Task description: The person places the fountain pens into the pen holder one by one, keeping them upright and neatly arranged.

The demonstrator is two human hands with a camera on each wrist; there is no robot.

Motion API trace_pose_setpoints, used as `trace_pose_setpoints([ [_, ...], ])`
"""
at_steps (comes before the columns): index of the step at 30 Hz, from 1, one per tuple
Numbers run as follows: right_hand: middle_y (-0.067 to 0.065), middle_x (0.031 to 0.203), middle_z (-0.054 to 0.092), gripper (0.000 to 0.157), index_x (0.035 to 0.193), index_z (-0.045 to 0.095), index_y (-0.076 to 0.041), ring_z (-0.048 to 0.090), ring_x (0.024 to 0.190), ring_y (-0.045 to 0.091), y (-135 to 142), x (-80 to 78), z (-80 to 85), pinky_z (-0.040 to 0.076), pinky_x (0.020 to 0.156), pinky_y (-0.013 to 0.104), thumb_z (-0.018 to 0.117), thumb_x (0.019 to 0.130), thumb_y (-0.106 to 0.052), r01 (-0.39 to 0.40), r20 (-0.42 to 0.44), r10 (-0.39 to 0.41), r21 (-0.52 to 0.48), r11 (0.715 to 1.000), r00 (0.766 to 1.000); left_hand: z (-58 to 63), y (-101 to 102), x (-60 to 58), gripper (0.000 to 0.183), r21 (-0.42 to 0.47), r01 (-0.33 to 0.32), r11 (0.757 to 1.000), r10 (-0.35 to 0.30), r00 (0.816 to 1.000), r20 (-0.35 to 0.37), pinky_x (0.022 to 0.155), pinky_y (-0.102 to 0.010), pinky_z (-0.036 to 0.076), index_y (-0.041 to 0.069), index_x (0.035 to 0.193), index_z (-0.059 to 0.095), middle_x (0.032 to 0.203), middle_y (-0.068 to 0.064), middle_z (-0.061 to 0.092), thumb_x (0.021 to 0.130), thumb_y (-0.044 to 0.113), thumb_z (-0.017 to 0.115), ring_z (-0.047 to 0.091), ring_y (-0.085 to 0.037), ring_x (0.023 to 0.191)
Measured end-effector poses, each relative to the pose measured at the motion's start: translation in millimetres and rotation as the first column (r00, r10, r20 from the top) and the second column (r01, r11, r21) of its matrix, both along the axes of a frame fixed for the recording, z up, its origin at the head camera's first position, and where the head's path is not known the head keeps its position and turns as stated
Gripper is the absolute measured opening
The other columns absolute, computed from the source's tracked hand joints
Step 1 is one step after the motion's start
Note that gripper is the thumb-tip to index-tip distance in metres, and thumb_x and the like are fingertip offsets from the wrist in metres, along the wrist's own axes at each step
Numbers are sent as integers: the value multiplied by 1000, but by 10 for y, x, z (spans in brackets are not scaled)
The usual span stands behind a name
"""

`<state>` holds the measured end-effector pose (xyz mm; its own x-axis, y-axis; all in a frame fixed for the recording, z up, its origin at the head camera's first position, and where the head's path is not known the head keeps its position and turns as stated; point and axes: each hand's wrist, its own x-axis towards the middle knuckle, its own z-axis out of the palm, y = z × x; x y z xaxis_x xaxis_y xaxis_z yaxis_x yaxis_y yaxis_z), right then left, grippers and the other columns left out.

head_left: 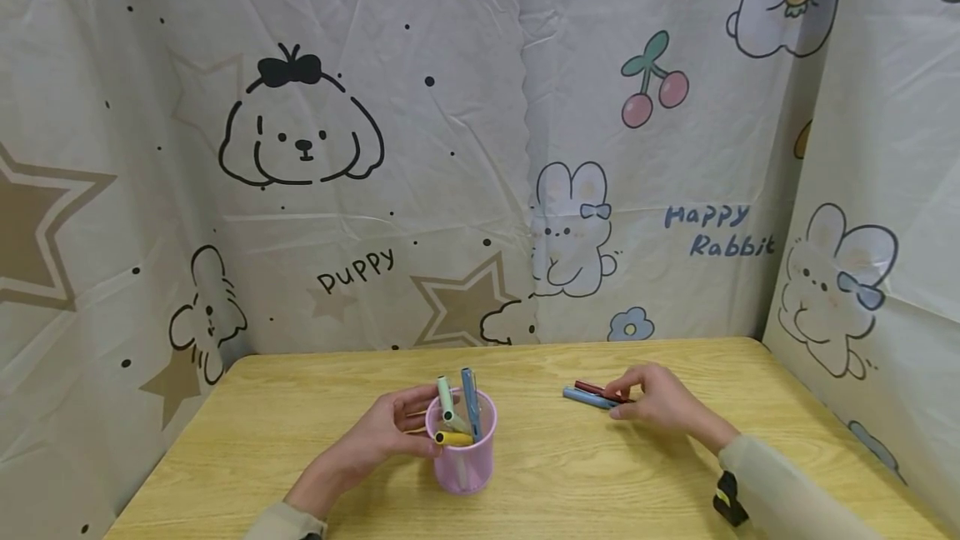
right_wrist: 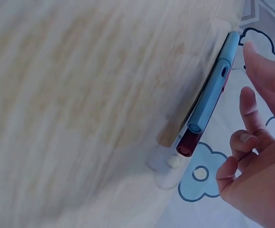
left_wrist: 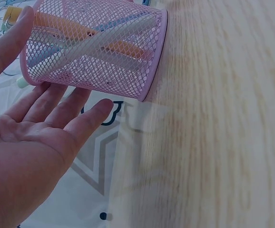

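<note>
A pink mesh pen holder (head_left: 463, 469) stands upright on the table, with a light green pen (head_left: 447, 401), a blue pen (head_left: 471, 403) and a yellow pen (head_left: 454, 438) leaning in it. My left hand (head_left: 386, 432) holds it from the left, thumb by the yellow pen at the rim and fingers behind the mesh (left_wrist: 94, 52). To the right, a light blue pen (right_wrist: 211, 90) and a dark red pen (right_wrist: 189, 142) lie side by side on the table. My right hand (head_left: 660, 400) reaches over their right ends; in the right wrist view its fingers are spread beside them, not closed around either.
The light wooden table (head_left: 540, 490) ends at a back edge against a hanging cloth (head_left: 450, 148) printed with cartoon animals and stars. Cloth also hangs at the left and right sides. A black band (head_left: 727, 500) sits on the right sleeve.
</note>
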<state>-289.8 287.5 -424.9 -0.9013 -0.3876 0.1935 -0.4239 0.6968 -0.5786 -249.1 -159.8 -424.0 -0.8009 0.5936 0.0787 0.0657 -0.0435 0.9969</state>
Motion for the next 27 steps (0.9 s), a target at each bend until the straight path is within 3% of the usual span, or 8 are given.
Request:
trace_pose_setpoints([
  [13, -2, 89, 68, 20, 99, 85, -11, 55, 84, 20, 25, -181, -47, 44, 75, 36, 93, 80, -14, -32, 57, 32, -1, 999, 998, 6, 3, 5, 82, -2, 1, 1000, -1, 1000, 1, 113, -37, 45, -10, 157, 38, 157, -24, 48, 89, 3, 83, 48, -35, 142],
  [27, -2, 87, 67, 13, 93, 85, -12, 54, 82, 20, 5, -191, -73, 45, 74, 36, 92, 82, -14, -28, 68, 29, -14, 1000, 997, 8, 0, 17, 81, -19, -17, 1000, 17, 1000, -4, 113, -39, 46, -8, 156, 41, 156, -23, 49, 89, 3, 83, 49, -36, 141],
])
